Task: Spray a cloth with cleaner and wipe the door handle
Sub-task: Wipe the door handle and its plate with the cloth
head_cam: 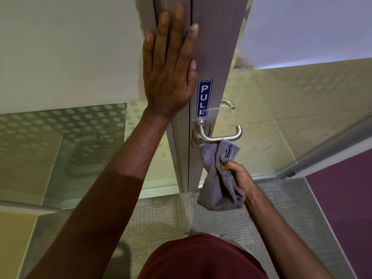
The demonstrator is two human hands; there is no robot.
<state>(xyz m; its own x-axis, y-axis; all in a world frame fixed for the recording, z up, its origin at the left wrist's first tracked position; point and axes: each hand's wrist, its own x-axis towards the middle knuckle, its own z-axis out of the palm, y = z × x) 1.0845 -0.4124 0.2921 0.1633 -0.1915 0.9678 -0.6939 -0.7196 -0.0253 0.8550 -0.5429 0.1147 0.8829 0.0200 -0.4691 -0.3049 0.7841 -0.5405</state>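
Note:
A silver lever door handle [220,136] juts from the grey metal door frame [217,47], just below a blue PULL sticker [204,98]. My right hand [239,176] grips a bunched grey cloth [219,182], whose upper end touches the underside of the handle near its base. My left hand [171,67] lies flat, fingers spread, against the door edge above the sticker and holds nothing. No spray bottle is in view.
The glass door [281,117] stands ajar to the right, with the other side's handle [228,103] visible through it. Frosted dotted glass panels [70,127] are at the left. Grey carpet [171,214] and a purple floor patch [342,198] lie below.

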